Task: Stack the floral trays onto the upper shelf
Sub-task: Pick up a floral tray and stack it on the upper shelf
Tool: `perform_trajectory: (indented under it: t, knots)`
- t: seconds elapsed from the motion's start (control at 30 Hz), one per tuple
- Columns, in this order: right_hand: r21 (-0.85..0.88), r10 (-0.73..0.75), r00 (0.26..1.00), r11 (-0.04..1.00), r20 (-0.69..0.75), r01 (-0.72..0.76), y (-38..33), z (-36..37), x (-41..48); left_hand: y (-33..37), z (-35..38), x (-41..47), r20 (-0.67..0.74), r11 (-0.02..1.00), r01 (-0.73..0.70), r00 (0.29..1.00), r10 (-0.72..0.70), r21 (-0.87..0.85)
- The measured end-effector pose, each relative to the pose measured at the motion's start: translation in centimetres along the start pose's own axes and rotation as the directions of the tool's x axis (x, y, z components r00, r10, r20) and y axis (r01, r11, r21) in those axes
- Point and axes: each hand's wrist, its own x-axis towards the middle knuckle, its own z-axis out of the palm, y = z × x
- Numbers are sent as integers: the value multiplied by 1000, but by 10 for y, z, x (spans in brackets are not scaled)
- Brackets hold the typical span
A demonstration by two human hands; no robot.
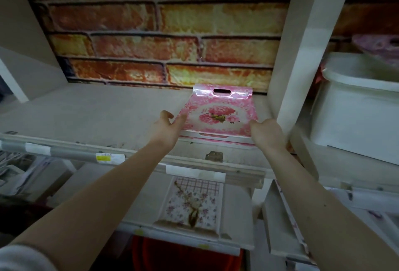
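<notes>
No writing can be read; the yellow sticker on the front rail of the upper shelf is blurred; white tags along that rail show no legible print.

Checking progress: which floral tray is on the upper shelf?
The pink tray, between the left hand and right hand on the upper shelf. The white tray with purple sprigs lies on the lower shelf.
</notes>
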Motion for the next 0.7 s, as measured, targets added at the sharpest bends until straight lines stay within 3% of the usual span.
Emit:
perform_trajectory:
  t: [0.33, 0.7]
  knots:
    - [-227, 52, 999, 972, -14, -54, 5, 13, 15, -5, 13, 10, 106, 999, -14, 994, 10, 38]
    - [-343, 59, 998, 938, -3, -56, 10, 27, 9, -12, 27, 14, 78, 948, -73, 996, 51, 311]
